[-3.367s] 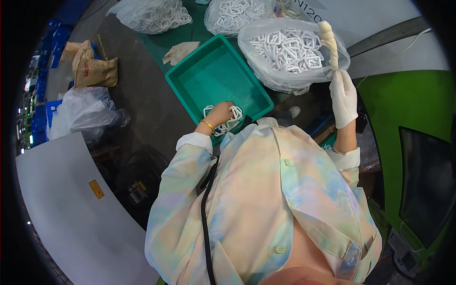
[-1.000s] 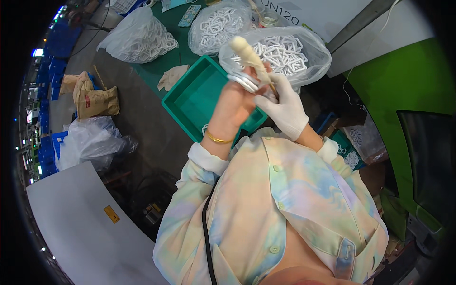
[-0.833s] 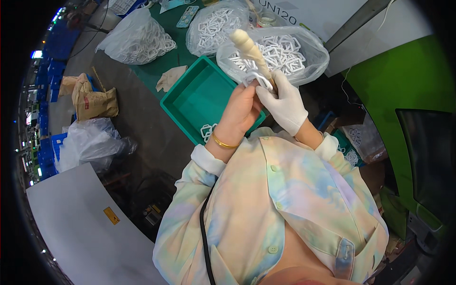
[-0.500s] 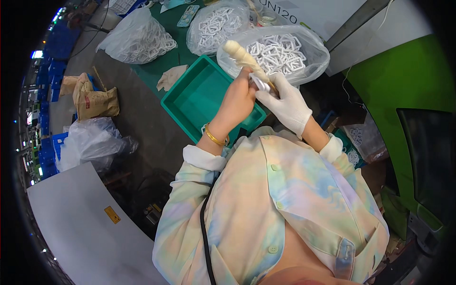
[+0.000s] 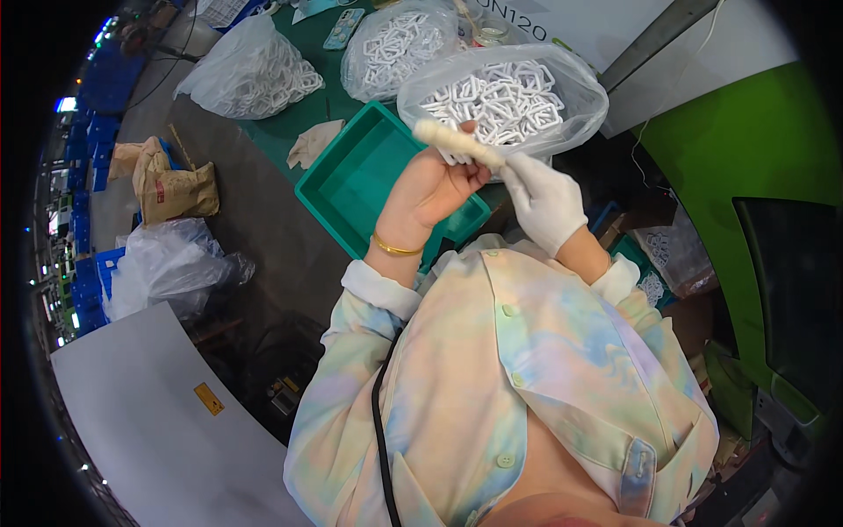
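- Large clear plastic bag (image 5: pixel 584 123), open at the mouth, on the far side of the tray: heaped with white loops (image 5: pixel 509 97).
- Second clear plastic bag (image 5: pixel 353 75), to its left: a smaller load of similar white loops.
- Third clear plastic bag (image 5: pixel 233 44), farther left: white loops, seen through the film and massed toward its right and lower part.
- Green tray (image 5: pixel 356 180), rectangular, set at a slant beside the green surface (image 5: pixel 279 140) and partly hidden by the left forearm; visible floor plain green.
- Glass jar (image 5: pixel 490 37), behind the large bag; contents too small to tell.
- Green bin (image 5: pixel 629 249), low at right: pale loops.
- White loops, type: open outlines, straight-sided with rounded corners, smooth, lying at all angles.
- Wrapped stick (image 5: pixel 450 138): cream, bulky wrapping, rounded blunt head, slightly blurred; tilted, head toward the upper left, above the tray's right side and the large bag's near edge.
- Left hand (image 5: pixel 443 189), bare, gold bangle at the wrist: grip closed on a few white loops, their ends showing against the stick's underside.
- Right hand (image 5: pixel 546 200), white-gloved: grip closed on the stick's lower end.
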`<act>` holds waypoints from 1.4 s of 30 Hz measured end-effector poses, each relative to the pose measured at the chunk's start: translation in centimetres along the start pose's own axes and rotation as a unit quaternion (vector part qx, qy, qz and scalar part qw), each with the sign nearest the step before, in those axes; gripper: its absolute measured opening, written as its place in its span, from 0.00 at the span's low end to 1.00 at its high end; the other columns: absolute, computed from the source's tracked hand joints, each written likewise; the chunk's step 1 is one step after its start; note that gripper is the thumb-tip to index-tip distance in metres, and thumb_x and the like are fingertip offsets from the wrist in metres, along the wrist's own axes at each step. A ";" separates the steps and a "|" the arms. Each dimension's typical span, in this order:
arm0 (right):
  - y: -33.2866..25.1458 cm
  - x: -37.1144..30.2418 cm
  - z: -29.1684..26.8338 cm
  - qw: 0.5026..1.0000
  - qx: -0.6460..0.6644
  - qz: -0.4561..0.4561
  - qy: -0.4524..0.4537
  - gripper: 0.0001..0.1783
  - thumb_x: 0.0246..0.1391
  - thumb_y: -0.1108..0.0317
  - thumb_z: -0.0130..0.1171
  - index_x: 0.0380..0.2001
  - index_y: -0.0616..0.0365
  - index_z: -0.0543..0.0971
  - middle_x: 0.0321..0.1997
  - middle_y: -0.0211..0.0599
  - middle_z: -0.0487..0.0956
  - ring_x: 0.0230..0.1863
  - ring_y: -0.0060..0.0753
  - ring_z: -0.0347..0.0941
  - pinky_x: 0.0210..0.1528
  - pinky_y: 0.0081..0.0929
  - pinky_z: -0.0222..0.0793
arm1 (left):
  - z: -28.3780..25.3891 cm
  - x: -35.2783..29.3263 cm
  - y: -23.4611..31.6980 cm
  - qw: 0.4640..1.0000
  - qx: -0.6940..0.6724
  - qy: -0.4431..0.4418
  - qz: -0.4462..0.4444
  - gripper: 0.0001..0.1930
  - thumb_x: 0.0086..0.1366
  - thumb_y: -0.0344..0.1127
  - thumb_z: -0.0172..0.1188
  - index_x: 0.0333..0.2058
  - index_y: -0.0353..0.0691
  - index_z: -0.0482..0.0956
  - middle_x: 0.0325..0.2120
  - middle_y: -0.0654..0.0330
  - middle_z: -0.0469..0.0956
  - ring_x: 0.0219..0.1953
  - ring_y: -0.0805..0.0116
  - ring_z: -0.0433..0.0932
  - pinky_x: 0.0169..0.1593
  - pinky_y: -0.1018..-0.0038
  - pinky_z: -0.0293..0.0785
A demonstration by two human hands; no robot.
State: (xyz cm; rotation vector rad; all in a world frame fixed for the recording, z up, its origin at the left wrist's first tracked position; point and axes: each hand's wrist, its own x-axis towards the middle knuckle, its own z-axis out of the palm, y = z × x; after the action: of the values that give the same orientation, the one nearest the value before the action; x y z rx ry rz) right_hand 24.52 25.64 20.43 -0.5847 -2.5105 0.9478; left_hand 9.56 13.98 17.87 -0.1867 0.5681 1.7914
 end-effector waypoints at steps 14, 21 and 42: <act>0.5 -0.8 0.1 0.998 -0.019 0.023 -0.049 0.07 0.61 0.64 0.52 0.39 0.53 0.76 0.29 0.46 0.77 0.32 0.53 0.75 0.31 0.40 0.70 | -0.9 -0.7 2.4 0.986 -0.165 -0.034 0.014 0.11 0.70 0.34 0.47 0.39 0.39 0.78 0.40 0.57 0.77 0.47 0.58 0.75 0.57 0.61 0.69; -1.1 0.8 0.5 0.986 0.141 0.090 -0.005 0.10 0.61 0.63 0.55 0.39 0.58 0.76 0.28 0.44 0.77 0.29 0.40 0.76 0.34 0.30 0.70 | -1.3 -0.2 0.1 0.990 -0.040 -0.137 0.009 0.10 0.70 0.35 0.48 0.42 0.39 0.77 0.44 0.55 0.78 0.48 0.61 0.75 0.57 0.62 0.68; -1.9 2.8 -0.4 0.967 0.186 0.171 0.029 0.18 0.49 0.64 0.68 0.37 0.60 0.71 0.23 0.28 0.70 0.24 0.17 0.64 0.29 0.21 0.66 | 0.1 -0.1 -2.7 0.989 0.049 -0.069 0.124 0.14 0.71 0.31 0.51 0.53 0.36 0.70 0.47 0.57 0.75 0.49 0.64 0.75 0.56 0.66 0.72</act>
State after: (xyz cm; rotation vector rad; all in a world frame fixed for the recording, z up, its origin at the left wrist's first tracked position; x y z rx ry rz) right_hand 21.93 26.03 22.60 -0.9195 -2.1349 1.4614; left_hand 12.12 14.45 17.27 0.0793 0.5986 1.9939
